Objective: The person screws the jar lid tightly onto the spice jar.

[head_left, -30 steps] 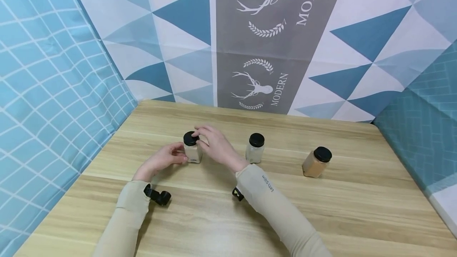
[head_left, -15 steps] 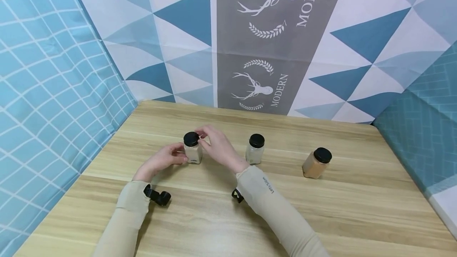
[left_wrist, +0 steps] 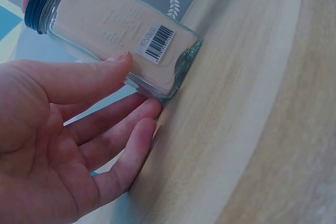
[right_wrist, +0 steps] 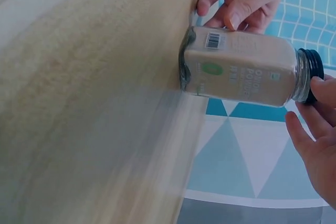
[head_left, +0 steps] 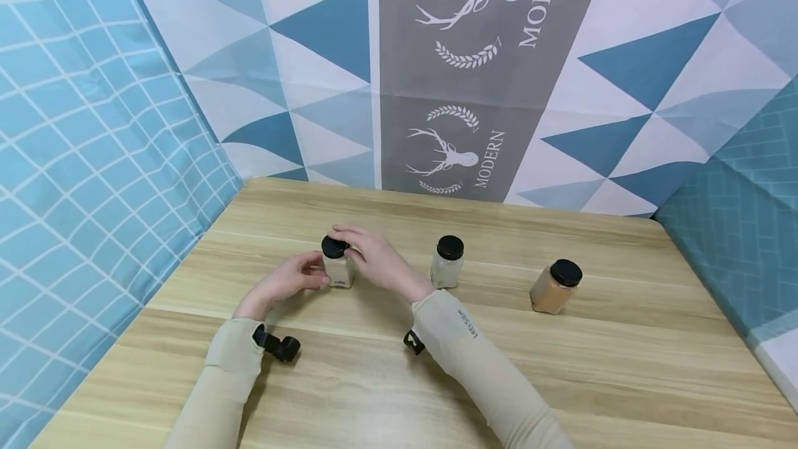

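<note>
A square glass spice jar (head_left: pixel 339 272) of pale powder, with a black screw lid (head_left: pixel 334 247), stands upright on the table at left. Its lettering in the right wrist view seems to read "onion powder"; a barcode sticker (left_wrist: pixel 156 42) shows near the base. My left hand (head_left: pixel 291 276) holds the jar's lower body, thumb (left_wrist: pixel 100 74) on one side and fingers curled toward the other. From the right, my right hand (head_left: pixel 377 258) pinches the lid between thumb and fingers. The lid sits on the jar's neck; how tightly, I cannot tell.
A second black-lidded jar (head_left: pixel 446 272) of whitish content stands just right of my right wrist. Farther right is a jar of orange-brown powder (head_left: pixel 550 294). The wooden table (head_left: pixel 374 380) meets a patterned cloth wall (head_left: pixel 324 89) at the back.
My right fingers drew back to the lid's right edge half a second ago and now reach over its top again. The left hand and the jars keep their places.
</note>
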### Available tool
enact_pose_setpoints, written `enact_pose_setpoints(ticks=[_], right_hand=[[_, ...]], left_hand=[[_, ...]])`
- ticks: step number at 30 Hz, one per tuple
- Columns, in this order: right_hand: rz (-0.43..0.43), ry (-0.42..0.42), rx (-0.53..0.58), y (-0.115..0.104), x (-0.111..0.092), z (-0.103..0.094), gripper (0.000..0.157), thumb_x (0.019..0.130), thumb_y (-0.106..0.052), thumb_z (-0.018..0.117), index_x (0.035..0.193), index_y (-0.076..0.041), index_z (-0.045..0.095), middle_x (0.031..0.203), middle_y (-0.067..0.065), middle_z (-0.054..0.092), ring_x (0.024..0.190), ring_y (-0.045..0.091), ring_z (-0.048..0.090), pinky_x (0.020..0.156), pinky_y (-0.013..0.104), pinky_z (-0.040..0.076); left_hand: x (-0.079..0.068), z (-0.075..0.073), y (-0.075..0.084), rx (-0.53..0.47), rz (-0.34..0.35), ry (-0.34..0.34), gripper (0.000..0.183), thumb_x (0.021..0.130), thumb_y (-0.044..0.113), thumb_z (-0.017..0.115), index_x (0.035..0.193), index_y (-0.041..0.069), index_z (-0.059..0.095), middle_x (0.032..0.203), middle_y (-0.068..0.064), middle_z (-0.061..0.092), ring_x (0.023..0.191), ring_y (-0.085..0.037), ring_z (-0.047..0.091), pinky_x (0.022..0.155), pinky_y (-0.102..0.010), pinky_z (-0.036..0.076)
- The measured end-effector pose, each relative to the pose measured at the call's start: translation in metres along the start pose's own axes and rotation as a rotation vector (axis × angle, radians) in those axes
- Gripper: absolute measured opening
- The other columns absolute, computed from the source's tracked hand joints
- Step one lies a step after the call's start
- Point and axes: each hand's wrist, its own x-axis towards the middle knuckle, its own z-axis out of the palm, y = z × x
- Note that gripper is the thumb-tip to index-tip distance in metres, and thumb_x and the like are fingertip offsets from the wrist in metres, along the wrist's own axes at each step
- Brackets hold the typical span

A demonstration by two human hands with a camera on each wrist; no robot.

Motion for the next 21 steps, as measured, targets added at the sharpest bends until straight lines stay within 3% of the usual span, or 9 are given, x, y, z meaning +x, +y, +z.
enact_pose_setpoints(ticks=[11,17,21], right_hand=[[0.089,0.047,0.037,-0.0016,-0.0029,0.0005,0.034,0.09,-0.016,0.057,0.123,-0.01,0.057,0.131,0.005,0.051,0.122,0.017,0.046,0.103,0.027,0.035],[0.132,0.064,0.051,-0.0004,-0.0046,-0.0001,0.031,0.089,-0.013,0.057,0.12,-0.012,0.059,0.124,0.005,0.056,0.103,0.014,0.057,0.086,0.023,0.046],[0.148,0.087,0.049,0.0004,-0.0052,-0.0008,0.03,0.089,-0.012,0.057,0.119,-0.011,0.058,0.115,0.003,0.061,0.092,0.011,0.059,0.079,0.021,0.047]], left_hand=[[0.0016,0.0001,-0.0012,-0.015,0.002,0.002,0.055,0.087,0.015,0.061,0.133,-0.002,0.038,0.127,-0.024,0.048,0.11,-0.031,0.052,0.087,-0.035,0.047],[0.0012,0.0009,0.0,-0.012,0.004,0.006,0.056,0.086,0.015,0.061,0.133,-0.004,0.038,0.126,-0.026,0.048,0.111,-0.032,0.053,0.087,-0.033,0.047],[0.0012,0.0022,0.0005,-0.015,0.003,0.002,0.056,0.086,0.014,0.061,0.133,-0.004,0.038,0.126,-0.026,0.049,0.111,-0.032,0.053,0.087,-0.032,0.048]])
